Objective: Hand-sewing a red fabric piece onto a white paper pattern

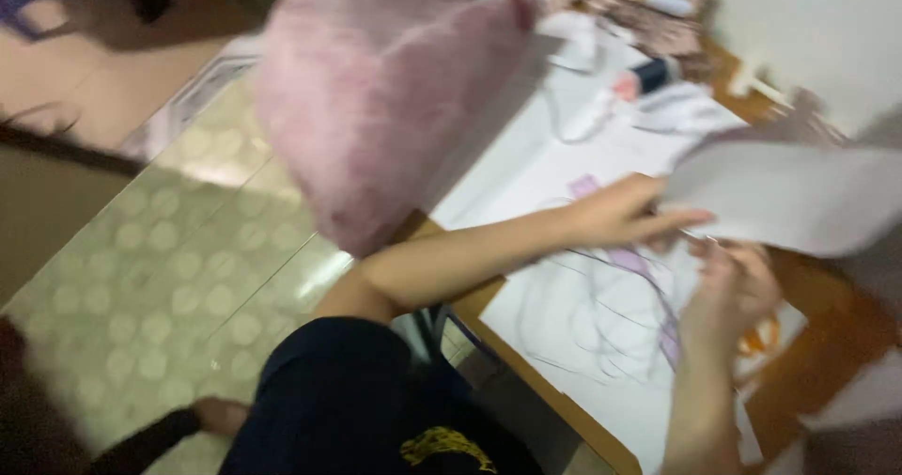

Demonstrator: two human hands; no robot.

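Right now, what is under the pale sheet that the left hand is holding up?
Under the pale sheet the right hand shows, over white paper with purple line drawings on the wooden table. Whatever lies farther right is covered and blurred.

Two bare arms reach out, and the hands are close together.

The left hand [625,214] is stretched forward with its fingers long and flat, thumb underneath. The left arm is bent at the elbow and comes in from low down. The right hand [733,282] sits just below the left one, fingers curled in, with its arm coming straight up from the bottom. The picture is blurry.
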